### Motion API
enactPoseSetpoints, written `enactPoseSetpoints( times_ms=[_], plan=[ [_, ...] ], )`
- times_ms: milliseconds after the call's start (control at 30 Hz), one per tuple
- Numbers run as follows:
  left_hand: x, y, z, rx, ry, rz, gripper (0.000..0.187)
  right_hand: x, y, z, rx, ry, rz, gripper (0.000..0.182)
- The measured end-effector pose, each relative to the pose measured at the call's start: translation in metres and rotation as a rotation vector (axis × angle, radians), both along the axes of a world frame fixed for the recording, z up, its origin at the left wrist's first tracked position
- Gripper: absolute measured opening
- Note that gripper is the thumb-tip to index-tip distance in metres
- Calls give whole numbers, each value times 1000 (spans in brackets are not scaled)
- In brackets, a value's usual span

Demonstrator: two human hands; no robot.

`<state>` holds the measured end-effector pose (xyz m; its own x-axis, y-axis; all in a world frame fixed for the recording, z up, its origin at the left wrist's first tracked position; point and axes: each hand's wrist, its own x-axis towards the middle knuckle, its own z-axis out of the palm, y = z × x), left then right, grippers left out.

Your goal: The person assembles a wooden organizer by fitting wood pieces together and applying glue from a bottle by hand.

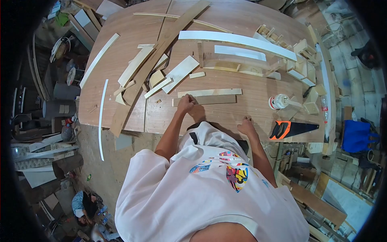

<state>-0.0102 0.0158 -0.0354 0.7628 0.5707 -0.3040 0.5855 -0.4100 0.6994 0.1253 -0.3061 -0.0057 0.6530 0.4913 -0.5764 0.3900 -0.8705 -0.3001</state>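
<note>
My left hand is at the left end of a light wooden strip, with its fingers closed on that end. Alongside the strip, on the near side, lies a darker flat wooden piece. My right hand is by the table's near edge, to the right of both pieces. Its fingers are slightly apart, and I see nothing in them. Further right lie a handsaw with an orange and black handle and a white tub with a flat stick across it.
A long brown plank crosses the wooden table over several offcuts. White strips and small wooden frames are at the back right. A thin white strip overhangs the left edge. Another person is at lower left.
</note>
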Motion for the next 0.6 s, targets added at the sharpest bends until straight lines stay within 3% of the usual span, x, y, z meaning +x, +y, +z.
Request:
enactPoseSetpoints(
  times_ms=[167, 233, 367, 433, 500, 567, 600],
  plan=[
    [-3, 9, -3, -28, -26, 26, 22, -2, -5, -14, 50, -54, 22, 70],
    [0, 24, 6, -295, 73, -157, 30, -2, -6, -11, 71, -100, 39, 66],
    [7, 64, 44, -564, 263, -125, 37, 2, -3, 6, 53, -5, 24, 69],
    [9, 93, 42, -400, 262, -51, 37, 3, -3, 7, 23, 35, 25, 71],
    [6, 131, 22, -282, 44, 100, 30, 4, -8, 4, 33, 21, 69, 72],
    [8, 151, 36, -252, -137, 300, 27, 6, -10, 4, 42, 40, 70, 74],
    [8, 175, 4, 18, -224, 314, 26, 6, -11, 5, 50, 60, 64, 76]
  ],
)
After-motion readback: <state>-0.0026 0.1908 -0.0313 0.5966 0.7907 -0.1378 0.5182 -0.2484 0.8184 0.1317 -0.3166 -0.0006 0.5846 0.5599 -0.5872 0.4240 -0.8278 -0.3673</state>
